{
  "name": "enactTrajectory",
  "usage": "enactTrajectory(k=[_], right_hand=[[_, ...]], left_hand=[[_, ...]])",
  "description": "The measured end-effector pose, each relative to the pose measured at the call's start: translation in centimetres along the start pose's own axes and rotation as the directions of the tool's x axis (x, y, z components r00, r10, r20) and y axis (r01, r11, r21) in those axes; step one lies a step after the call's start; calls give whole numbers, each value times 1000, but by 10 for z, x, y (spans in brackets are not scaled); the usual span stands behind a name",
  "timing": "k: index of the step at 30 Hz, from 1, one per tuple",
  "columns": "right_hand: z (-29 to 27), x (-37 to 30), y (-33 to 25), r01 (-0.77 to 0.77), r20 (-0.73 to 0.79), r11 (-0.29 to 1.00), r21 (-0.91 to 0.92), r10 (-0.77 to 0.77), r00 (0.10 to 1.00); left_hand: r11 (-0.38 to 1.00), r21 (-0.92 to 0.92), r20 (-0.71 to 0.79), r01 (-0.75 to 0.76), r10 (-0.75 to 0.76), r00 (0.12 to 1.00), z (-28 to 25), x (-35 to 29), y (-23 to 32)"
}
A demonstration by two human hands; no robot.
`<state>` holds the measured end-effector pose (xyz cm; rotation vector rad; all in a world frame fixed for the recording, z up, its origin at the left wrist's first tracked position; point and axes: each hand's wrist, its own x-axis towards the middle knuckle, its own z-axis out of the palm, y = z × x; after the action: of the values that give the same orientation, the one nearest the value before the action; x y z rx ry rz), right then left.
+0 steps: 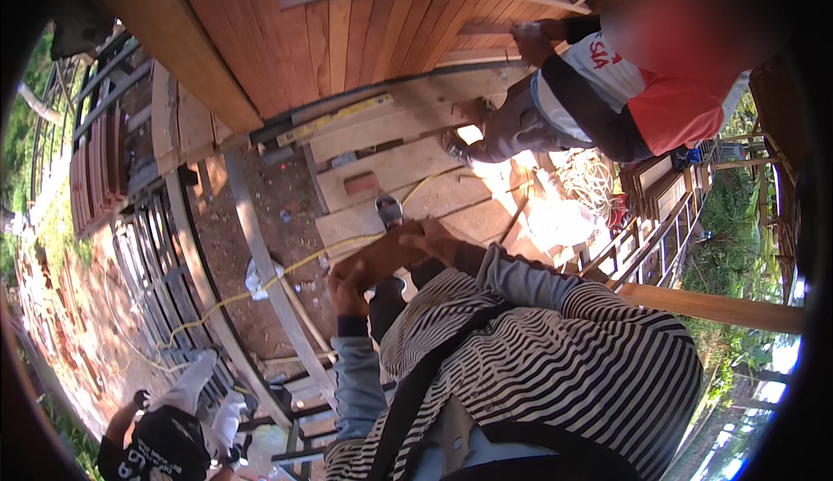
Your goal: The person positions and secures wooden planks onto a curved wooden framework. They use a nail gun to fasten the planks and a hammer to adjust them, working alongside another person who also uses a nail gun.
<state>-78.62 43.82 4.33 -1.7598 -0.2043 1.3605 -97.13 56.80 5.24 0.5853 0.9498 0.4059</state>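
Observation:
Between my two hands is a short piece of reddish-brown wood, held in front of my body above the plank floor. My left hand grips its left end, fingers curled around the edge. The other end is in my right hand, which lies over its top right part. Just beyond the wood, a dark shoe tip shows on the planks. A yellow cord runs over the floor by my left hand. Farther off lies a small reddish block.
A co-worker at the far right has a hand on a panel of wooden slats. A yellow level lies below that panel. Another person is at the lower left. Beams cross bare earth at left; stacked boards stand beyond.

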Motion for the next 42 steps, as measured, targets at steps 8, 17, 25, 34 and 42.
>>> enactTrajectory(k=[8,17,25,34,42], right_hand=[[-34,98,-5,-185,45,943,276,180,983],[-91,314,88,-266,-32,876,402,304,952],[-152,516,228,-273,-313,859,433,428,848],[-209,671,342,-184,-386,914,362,327,863],[-245,734,408,-206,-308,969,140,240,921]], left_hand=[[991,40,13,125,-126,992,-7,138,-36],[952,103,-298,289,-248,922,-29,323,-130],[698,552,-546,457,-112,830,-127,217,-303],[282,844,-470,457,-21,882,-132,192,-328],[316,805,-516,502,-43,855,-144,208,-327]])
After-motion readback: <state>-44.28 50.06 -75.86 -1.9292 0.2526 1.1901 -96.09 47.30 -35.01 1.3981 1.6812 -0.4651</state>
